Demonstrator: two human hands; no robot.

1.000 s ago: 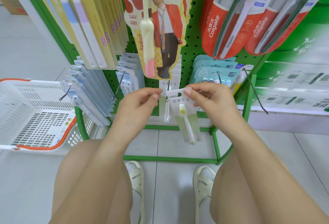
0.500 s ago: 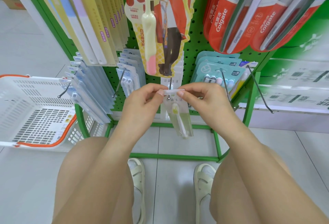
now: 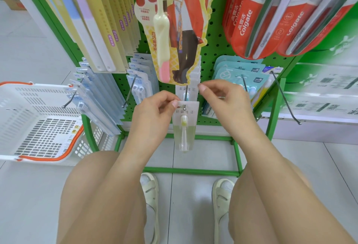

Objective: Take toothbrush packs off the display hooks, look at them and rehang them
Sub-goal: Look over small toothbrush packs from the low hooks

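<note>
A small toothbrush pack (image 3: 184, 127), white card above and pale green below, hangs with its hole over the tip of a metal display hook (image 3: 185, 105) at the centre of the green pegboard rack. My left hand (image 3: 155, 106) pinches the pack's top left corner. My right hand (image 3: 222, 98) is off the pack, just above and to its right, with thumb and forefinger close together and nothing seen between them. More packs of the same kind (image 3: 190, 88) hang behind on that hook.
A white basket with orange handles (image 3: 38, 117) stands at the left. Blue packs (image 3: 93, 92), teal packs (image 3: 240, 77), yellow packs (image 3: 100, 21) and red Colgate packs (image 3: 251, 21) hang around. A bare hook (image 3: 286, 98) juts out at the right. My knees and shoes are below.
The pack has gone onto the hook's tip. My right hand has let go of its top right corner and lifted slightly up and right. My left hand keeps its pinch.
</note>
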